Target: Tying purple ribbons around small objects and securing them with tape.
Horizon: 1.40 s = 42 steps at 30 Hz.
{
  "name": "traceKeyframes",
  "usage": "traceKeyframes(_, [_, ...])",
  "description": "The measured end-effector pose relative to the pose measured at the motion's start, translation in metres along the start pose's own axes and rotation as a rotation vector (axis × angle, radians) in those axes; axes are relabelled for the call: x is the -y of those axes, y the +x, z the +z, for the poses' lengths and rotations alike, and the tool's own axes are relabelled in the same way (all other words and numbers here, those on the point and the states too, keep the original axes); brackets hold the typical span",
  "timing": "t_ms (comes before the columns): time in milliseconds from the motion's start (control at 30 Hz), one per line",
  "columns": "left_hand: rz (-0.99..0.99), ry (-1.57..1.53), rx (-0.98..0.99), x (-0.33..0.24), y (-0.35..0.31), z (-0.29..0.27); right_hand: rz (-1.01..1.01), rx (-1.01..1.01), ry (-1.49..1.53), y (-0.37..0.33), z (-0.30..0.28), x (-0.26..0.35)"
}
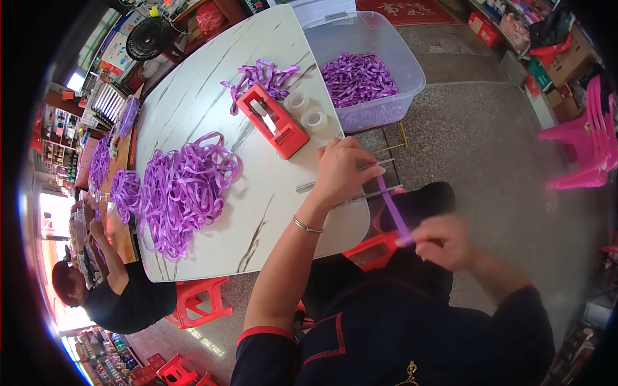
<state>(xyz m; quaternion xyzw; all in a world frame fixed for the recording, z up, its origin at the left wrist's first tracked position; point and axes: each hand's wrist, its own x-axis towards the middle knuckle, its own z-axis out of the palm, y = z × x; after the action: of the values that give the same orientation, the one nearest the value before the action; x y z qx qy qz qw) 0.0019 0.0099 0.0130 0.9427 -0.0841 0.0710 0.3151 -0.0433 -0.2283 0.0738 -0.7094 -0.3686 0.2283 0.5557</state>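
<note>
A short purple ribbon (393, 209) stretches between my two hands, just past the table's right corner. My left hand (344, 167), with a bracelet at the wrist, pinches its upper end beside thin metal rods (310, 187) at the table edge. Lower and to the right, my right hand (444, 241) is closed on the other end and slightly blurred. Left of my hands stands a red tape dispenser (273, 122), with two clear tape rolls (314, 119) beside it. Behind the dispenser lies a small bunch of purple ribbons (267, 76).
A large heap of purple ribbons (187, 193) covers the left of the marbled table (257, 193). A clear plastic bin (386, 106) of purple pieces stands at the far right edge. Another person (122, 276) works at the left. Red stools (199, 302) and pink chairs (582, 148) stand around.
</note>
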Motion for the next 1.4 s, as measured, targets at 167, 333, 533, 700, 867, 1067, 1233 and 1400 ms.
traceKeyframes(167, [0.012,-0.009,0.011,0.002,-0.001,-0.002,0.103,-0.109,0.134,0.068,-0.015,0.002])
traceKeyframes(333, [-0.13,-0.305,-0.049,0.015,0.001,0.003,0.192,-0.174,0.39,0.139,-0.029,-0.05])
traceKeyframes(533, [-0.071,-0.273,-0.124,0.014,0.003,0.005,0.334,-0.199,0.44,0.152,-0.025,-0.104])
traceKeyframes(700, [0.024,-0.157,-0.098,0.009,0.003,0.002,0.41,-0.212,0.442,0.146,-0.01,-0.148])
traceKeyframes(867, [0.025,0.012,-0.052,0.006,0.0,0.002,0.577,-0.21,0.523,0.121,0.007,-0.156])
traceKeyframes(1067, [-0.007,0.055,0.038,0.001,0.0,0.0,0.409,-0.235,0.526,0.055,0.043,-0.148])
traceKeyframes(1233, [0.031,0.098,0.064,0.0,0.0,-0.002,0.298,-0.392,0.823,0.041,0.061,-0.147])
traceKeyframes(1400, [0.012,0.102,0.077,-0.002,0.0,-0.002,0.336,-0.391,0.912,0.042,0.059,-0.143])
